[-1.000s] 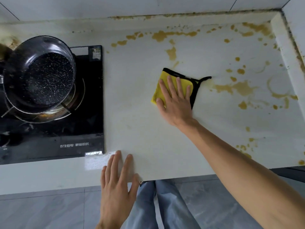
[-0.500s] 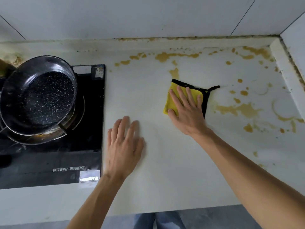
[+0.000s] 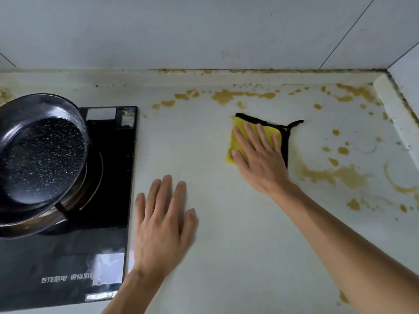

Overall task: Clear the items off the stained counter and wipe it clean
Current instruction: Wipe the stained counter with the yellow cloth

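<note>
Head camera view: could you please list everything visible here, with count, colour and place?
counter: one, off-white, across the frame
stains: many, yellow-brown, along the back edge and the right side
cloth: one, yellow with black trim, centre-right, under the right hand
cooktop: one, black, left
pan: one, dark speckled, tilted on the cooktop
wall tiles: white, behind
left hand: flat on the counter
right hand: flat on the cloth

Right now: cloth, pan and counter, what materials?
Cloth: looks like microfibre, yellow nap with black stitched edging, folded under the right hand. Pan: likely metal, glossy rim, dark speckled interior suggesting non-stick coating. Counter: pale, smooth, stone or composite, can't tell which; brown stains sit on its surface.
</note>
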Available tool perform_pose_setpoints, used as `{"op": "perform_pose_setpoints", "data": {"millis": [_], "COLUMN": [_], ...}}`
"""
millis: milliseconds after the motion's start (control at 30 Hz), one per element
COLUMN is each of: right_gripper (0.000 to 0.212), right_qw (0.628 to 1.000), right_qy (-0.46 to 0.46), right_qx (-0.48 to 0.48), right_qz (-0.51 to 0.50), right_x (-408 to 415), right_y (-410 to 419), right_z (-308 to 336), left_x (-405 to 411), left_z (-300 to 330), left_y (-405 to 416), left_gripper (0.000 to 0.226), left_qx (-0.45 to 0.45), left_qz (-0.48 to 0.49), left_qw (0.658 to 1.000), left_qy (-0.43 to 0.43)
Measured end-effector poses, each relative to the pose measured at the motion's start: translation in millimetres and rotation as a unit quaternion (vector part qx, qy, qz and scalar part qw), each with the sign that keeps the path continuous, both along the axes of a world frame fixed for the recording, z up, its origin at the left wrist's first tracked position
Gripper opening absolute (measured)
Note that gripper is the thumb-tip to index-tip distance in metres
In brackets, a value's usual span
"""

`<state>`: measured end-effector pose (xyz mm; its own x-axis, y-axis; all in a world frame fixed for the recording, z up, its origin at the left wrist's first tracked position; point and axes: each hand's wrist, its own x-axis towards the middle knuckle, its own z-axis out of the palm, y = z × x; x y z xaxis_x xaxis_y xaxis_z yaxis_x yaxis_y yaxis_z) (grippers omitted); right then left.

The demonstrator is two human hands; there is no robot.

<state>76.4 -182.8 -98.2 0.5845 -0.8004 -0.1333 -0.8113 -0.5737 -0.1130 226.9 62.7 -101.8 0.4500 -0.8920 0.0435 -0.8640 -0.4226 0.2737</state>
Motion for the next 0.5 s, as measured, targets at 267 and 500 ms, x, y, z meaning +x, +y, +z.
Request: {"op": "perform_pose_setpoints", "data": {"millis": [267, 500], "right_gripper": [0.064, 0.067], "right_qw": [0.994, 0.998], "right_qy": [-0.027, -0.007], "right_qx": [-0.022, -0.019], "right_qz": [0.105, 0.058], "right_x": [46.3, 51.1], "right_y": [34.2, -4.8], "right_z": [-3.2, -1.8], "left_x": [3.8, 3.5], "left_z": [-12.3, -17.3], "left_y": [2.0, 1.1], "left_gripper": [0.064, 0.065], "left_qx": [-0.014, -0.015], "left_qz": [-0.007, -0.006], "left_qw": [1.0, 1.0], "left_qy": [-0.01, -0.017]}}
